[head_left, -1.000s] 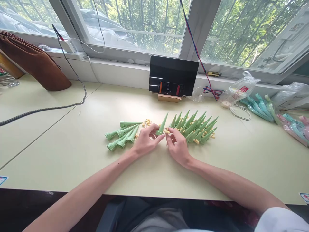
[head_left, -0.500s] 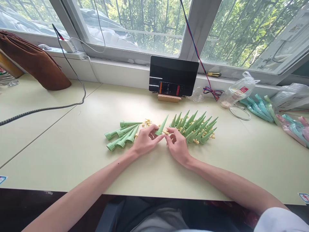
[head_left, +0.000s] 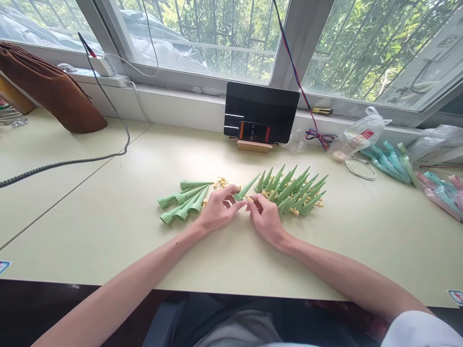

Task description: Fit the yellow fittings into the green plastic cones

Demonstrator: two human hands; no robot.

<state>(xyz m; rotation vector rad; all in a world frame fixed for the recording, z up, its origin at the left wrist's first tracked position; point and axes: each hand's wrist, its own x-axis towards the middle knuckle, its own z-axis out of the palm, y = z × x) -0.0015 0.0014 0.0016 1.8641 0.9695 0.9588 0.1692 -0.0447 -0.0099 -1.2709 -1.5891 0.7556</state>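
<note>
Between the fingers of my left hand (head_left: 220,208) is a green plastic cone-shaped spike (head_left: 249,186), its tip tilted up and to the right. My right hand (head_left: 265,215) pinches a small yellow peg-like piece (head_left: 249,198) at the wide end of that spike; whether it sits in the spike is hidden by the fingers. Left of my hands lie several loose green spikes (head_left: 186,198). Small yellow pieces (head_left: 221,182) are piled just behind my left hand. To the right stand rows of green spikes (head_left: 289,188) with yellow pieces at their bases.
A black tablet (head_left: 260,108) with a phone (head_left: 256,132) leaning on it stands at the back. Plastic bags (head_left: 358,137) and wrapped pastel items (head_left: 388,161) lie at the right. A dark cable (head_left: 72,162) and a brown bag (head_left: 58,96) are at the left.
The green spike in my left hand has tilted further to the right. Less of the yellow piece shows between my hands.
</note>
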